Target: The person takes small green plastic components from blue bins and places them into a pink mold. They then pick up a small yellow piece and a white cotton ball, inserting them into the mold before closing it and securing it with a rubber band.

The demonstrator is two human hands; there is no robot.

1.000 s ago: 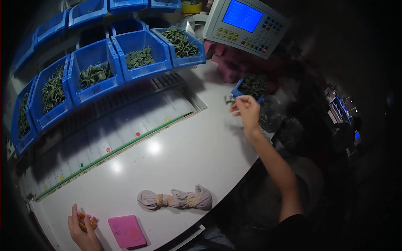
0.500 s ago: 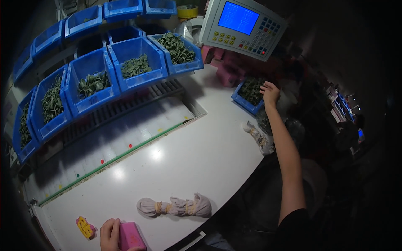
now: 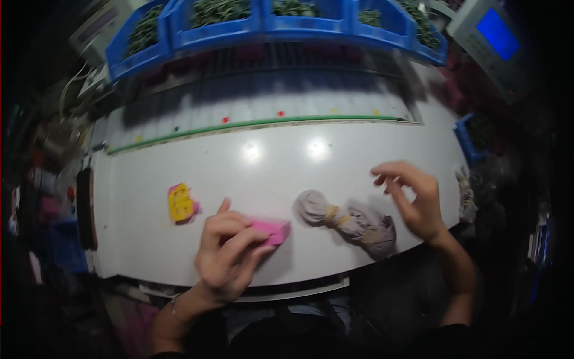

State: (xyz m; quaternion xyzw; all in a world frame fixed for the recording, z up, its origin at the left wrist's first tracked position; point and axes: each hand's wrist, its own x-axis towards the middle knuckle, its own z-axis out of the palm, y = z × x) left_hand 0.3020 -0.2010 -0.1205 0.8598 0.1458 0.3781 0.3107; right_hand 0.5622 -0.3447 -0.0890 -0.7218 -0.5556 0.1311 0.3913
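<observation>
My left hand (image 3: 230, 248) grips a pink block-shaped piece (image 3: 272, 230) by its near side, tilted just above the white worktop. My right hand (image 3: 418, 203) hangs over the table at the right, its fingers loosely curved and the tips apart. Nothing shows between them, though motion smears the fingertips. Just left of it and below lies a greyish cloth bundle (image 3: 365, 230), tied with yellowish bands. To the left of my left hand rests a small yellow and pink piece (image 3: 180, 204).
Blue bins (image 3: 221, 25) holding dark green curled pieces line the back. A keypad unit with a blue screen (image 3: 499, 33) stands far right, above another blue bin (image 3: 469, 137). A green strip (image 3: 251, 124) crosses the white worktop (image 3: 143, 251). Another tied bundle (image 3: 465, 194) lies at its right edge.
The view has swung left and down. My right hand has come back from the blue bin at the right to above the cloth bundle. My left hand has lifted the pink block-shaped piece and tilted it.
</observation>
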